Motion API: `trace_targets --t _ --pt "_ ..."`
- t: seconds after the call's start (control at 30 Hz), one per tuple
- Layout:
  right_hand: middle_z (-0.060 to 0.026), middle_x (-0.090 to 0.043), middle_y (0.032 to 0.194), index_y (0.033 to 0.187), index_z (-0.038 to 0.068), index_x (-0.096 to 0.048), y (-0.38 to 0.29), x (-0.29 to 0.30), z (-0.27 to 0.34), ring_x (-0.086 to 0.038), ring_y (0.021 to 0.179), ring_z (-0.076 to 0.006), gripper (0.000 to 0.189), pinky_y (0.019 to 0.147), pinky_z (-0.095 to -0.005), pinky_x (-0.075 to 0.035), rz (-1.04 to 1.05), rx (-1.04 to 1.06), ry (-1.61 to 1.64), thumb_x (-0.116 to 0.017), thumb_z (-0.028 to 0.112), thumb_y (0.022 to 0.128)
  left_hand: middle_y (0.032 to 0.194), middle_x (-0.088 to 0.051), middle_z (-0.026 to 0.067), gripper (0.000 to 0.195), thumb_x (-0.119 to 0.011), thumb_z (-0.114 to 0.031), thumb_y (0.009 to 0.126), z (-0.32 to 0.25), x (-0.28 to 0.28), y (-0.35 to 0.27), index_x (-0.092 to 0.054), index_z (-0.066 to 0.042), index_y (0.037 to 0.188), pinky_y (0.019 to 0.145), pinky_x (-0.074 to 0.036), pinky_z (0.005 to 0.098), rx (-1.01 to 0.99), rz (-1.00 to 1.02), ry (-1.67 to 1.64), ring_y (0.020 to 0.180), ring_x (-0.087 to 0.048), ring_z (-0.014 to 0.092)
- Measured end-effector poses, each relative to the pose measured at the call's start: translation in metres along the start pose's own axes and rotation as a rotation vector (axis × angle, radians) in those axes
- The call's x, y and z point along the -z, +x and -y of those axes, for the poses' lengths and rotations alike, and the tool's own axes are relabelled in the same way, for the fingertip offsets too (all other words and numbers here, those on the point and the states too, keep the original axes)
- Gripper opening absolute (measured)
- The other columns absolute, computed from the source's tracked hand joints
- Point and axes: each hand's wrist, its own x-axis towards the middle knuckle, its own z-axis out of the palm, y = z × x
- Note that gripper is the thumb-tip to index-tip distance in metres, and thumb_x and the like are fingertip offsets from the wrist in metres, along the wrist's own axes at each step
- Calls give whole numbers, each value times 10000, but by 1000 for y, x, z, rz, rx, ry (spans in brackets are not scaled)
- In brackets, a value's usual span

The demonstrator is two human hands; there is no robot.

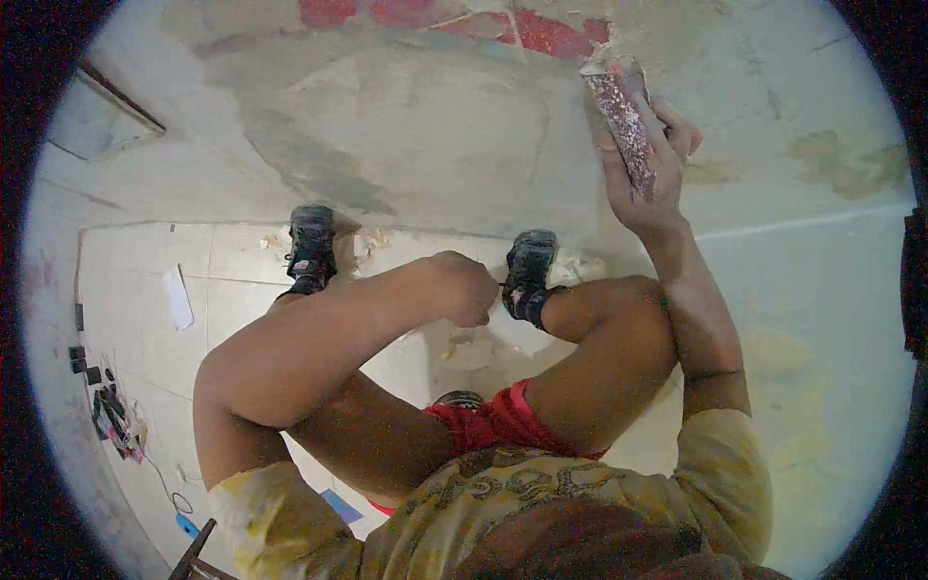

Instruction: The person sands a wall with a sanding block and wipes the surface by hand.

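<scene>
My right hand [649, 174] is raised to the wall and grips a long, dark red block [623, 127] speckled with white; the block looks like a sanding block. Its upper end is at the ragged edge of a red patch [547, 32] on the wall [435, 116]. Grey and beige filler surrounds that patch. My left hand [467, 290] is curled low between my knees, near the right shoe [531, 268]. A thin dark tip shows beside its fingers, but I cannot tell what it is.
Pale crumbs and scraps [370, 243] lie along the foot of the wall. On the tiled floor [239, 312] at left are a white strip [177, 297], small dark blocks, tangled items with a cord [112, 420], and a blue object [186, 525]. Wooden furniture legs [196, 551] stand at lower left.
</scene>
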Motion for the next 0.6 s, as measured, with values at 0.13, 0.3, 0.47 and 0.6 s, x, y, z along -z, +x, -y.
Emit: trace_targets --t 0.13,0.3,0.47,0.6 --pt "-55 -589 1308 1281 69 -589 25 0 16 -481 1088 -239 447 946 -395 -279 10 -67 88 -645 175 850 1004 -677 208 452 -617 -391 869 0 -1 6 -617 -6 1106 865 -513 481 -5 9 33 999 -641 381" --pt "-66 -620 1241 1271 32 -590 41 -9 20 -464 1105 -219 450 946 -368 -262 -120 -54 85 -670 138 841 1034 -674 201 457 -629 -389 864 -8 7 19 -617 -6 1113 859 -518 472 -16 37 25 1000 -644 373" --pt "-68 -624 1223 1256 41 -605 14 -4 10 -464 1114 -229 440 962 -375 -239 13 4 5 -672 168 840 1036 -672 207 470 -607 -407 873 -3 -2 15 -614 -11 1125 843 -525 480 0 66 45 986 -648 376" --pt "-67 -619 1238 1263 48 -602 12 3 6 -450 1136 -235 452 987 -401 -199 26 63 0 -680 183 839 1049 -669 207 482 -585 -425 886 4 -7 9 -607 -19 1145 844 -526 483 -16 24 49 997 -646 372"
